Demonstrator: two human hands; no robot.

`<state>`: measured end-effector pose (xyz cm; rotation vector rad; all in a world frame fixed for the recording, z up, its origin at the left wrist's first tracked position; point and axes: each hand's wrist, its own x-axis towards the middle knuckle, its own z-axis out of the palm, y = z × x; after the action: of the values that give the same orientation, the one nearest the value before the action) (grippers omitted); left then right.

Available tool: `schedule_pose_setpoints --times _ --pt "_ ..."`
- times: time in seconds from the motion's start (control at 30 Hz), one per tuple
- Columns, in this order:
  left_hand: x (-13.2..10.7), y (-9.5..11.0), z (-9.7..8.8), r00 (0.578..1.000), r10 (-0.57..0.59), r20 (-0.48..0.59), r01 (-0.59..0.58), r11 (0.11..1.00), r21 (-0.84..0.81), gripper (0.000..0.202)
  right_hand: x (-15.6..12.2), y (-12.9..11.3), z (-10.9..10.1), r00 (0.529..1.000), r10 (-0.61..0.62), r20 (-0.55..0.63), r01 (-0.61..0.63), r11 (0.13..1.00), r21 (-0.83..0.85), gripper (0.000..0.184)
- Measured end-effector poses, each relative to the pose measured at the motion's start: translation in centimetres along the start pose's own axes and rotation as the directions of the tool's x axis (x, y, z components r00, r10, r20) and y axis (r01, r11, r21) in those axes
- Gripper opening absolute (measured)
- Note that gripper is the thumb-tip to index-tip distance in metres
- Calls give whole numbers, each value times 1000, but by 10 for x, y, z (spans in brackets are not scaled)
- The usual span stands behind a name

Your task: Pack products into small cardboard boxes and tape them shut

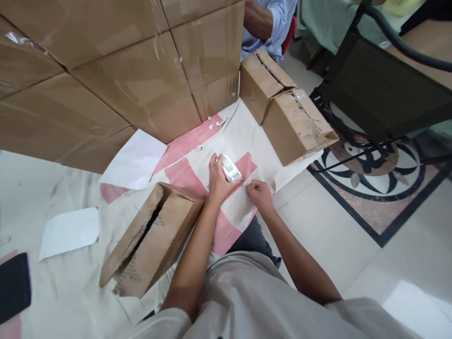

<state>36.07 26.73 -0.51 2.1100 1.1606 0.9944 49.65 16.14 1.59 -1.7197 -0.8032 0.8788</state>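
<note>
My left hand (pixel 216 181) is wrapped round a small white rounded device (pixel 231 168) with grey markings, shaped somewhat like a computer mouse. Just to its right, my right hand (pixel 260 194) is closed, its fingers curled together. Whether anything small sits in those fingers cannot be made out. Both hands are above a pink and white sheet (pixel 226 230) spread on the floor. Beside my left forearm, a brown carton (pixel 155 240) with a torn, gaping top edge stands on the cloth.
Stacked taped cartons (pixel 134 80) form a wall ahead. Two torn-topped cartons (pixel 289 113) stand at right, near a dark chair (pixel 384 89). White paper (pixel 136 157) and small scraps (pixel 215 124) lie on the sheet. Behind the stack, another person's arm (pixel 259 20) shows.
</note>
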Motion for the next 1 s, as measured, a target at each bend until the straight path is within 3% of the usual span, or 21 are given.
schedule_pose_setpoints --times 0.1,0.2,0.27,0.3,0.33,0.37,0.43,0.5,0.57,0.67,0.77,1.0 --pt "-1 10 -3 1000 -27 -1 27 999 -30 110 -7 -11 -5 997 -71 14 70 995 71 37" --pt "-25 40 -20 995 -87 -42 80 986 -143 91 -29 -36 -9 980 -197 38 183 957 224 43" --pt "-57 67 -48 986 -159 -50 140 953 -267 65 -47 -54 -9 957 -280 80 239 912 334 44" --pt "-75 81 -69 985 -173 10 168 937 -306 54 -56 -63 -8 945 -311 105 253 894 371 44" --pt "-93 92 -93 988 -124 90 146 941 -307 48 -64 -73 -7 934 -331 132 258 884 390 44" --pt "-110 101 -119 989 11 151 32 960 -277 46 -71 -83 -4 925 -345 159 259 878 402 44" --pt "-135 107 -173 974 226 19 -225 973 -51 44 -82 -104 5 905 -367 215 253 870 423 43" --pt "-146 102 -217 988 142 -66 -116 947 299 45 -90 -123 19 877 -394 276 251 864 438 43" --pt "-149 91 -242 1000 -6 -8 10 842 540 48 -93 -138 39 837 -422 348 259 867 426 43" --pt "-145 84 -248 978 -176 110 51 715 698 57 -88 -150 75 775 -398 491 256 908 331 45" --pt "-141 92 -240 952 -285 114 108 658 745 64 -76 -156 105 748 -298 594 229 955 190 42" --pt "-138 99 -244 867 -391 308 126 771 624 100 -60 -173 131 639 -171 750 280 960 -19 36"
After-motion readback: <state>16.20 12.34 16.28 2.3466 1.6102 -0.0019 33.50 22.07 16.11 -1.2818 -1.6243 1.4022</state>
